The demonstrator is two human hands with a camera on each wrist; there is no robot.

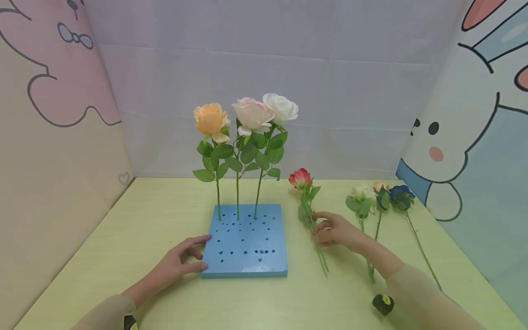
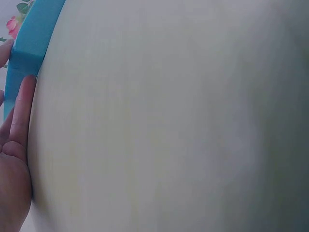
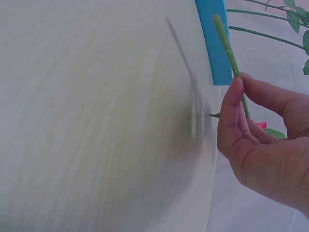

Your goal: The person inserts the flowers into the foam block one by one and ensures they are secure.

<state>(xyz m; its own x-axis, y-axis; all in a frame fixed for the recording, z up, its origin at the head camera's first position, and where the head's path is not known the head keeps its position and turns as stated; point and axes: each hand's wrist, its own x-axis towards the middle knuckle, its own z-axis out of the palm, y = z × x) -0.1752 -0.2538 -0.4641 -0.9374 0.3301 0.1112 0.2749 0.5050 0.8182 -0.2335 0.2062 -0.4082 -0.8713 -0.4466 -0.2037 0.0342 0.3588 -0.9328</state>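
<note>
A square blue board (image 1: 247, 238) with many small holes lies on the table. Upright in its back holes stand an orange rose (image 1: 210, 120), a pale pink rose (image 1: 252, 114) and a white rose (image 1: 281, 109). My left hand (image 1: 177, 263) touches the board's left edge with thumb and forefinger spread. In the left wrist view, a finger (image 2: 23, 108) lies along the board's side. Right of the board, my right hand (image 1: 340, 233) pinches the green stem (image 3: 227, 46) of a red rose (image 1: 301, 178) between thumb and fingers, bloom toward the back, cut end toward me.
Beyond my right forearm lie a cream rose (image 1: 363, 195), a peach rose (image 1: 380, 185) and a dark blue rose (image 1: 401, 195), stems pointing frontward. The pale yellow table (image 1: 156, 206) ends at a white cloth backdrop (image 1: 165, 114). Cartoon-printed panels stand at both sides.
</note>
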